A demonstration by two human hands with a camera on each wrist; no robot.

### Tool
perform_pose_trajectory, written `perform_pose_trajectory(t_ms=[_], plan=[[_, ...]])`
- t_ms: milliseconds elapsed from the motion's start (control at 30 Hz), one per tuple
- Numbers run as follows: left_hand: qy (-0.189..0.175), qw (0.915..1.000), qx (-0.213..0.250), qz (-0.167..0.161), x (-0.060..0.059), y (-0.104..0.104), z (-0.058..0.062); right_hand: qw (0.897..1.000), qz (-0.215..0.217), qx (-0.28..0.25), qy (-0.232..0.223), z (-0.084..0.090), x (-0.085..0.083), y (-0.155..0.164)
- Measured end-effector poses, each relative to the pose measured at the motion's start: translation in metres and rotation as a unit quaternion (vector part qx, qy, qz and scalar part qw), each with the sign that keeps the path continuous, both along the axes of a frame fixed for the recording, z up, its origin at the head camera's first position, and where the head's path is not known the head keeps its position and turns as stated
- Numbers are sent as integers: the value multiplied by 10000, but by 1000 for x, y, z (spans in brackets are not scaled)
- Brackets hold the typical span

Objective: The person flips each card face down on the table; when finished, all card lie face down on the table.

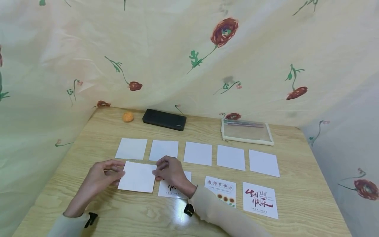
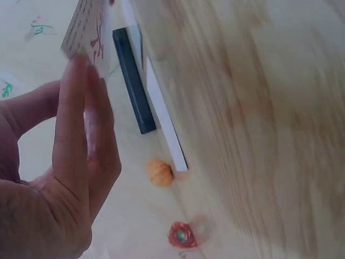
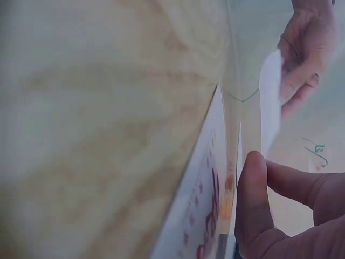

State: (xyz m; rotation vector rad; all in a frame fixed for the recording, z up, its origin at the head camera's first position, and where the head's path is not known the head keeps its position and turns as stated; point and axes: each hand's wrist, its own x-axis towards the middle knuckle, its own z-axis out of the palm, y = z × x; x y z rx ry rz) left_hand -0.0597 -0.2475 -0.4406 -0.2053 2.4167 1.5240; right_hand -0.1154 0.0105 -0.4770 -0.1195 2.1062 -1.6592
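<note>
Together, left hand [image 1: 102,176] and right hand [image 1: 170,171] pinch one card [image 1: 137,176]; five blank cards [image 1: 197,153] behind.

A white square card [image 1: 137,176] is held between two hands, just above the wooden table. Its blank side faces up. The left hand [image 1: 102,176] pinches its left edge. The right hand [image 1: 170,171] pinches its right edge. In the left wrist view, the underside of the card [image 2: 86,27] shows red print. The card sits at the left end of the front row, just in front of the back row of blank white cards.
</note>
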Motion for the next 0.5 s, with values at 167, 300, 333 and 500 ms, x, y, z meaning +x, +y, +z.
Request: perform_pose_trajectory(t_ms=[167, 300, 333, 500], plan=[[58, 9981, -528, -310, -3, -2, -5, 9991, 169, 277, 268, 1, -2, -1], [59, 9967, -717, -372, -6, -2, -7, 9987, 328, 292, 258, 2, 0, 1], [77, 9966, -728, -389, -7, -2, -7, 9987, 354, 285, 241, 3, 0, 1], [53, 9953, -856, -440, -9, -2, -9, 9986, 450, 258, 132, 5, 0, 2]])
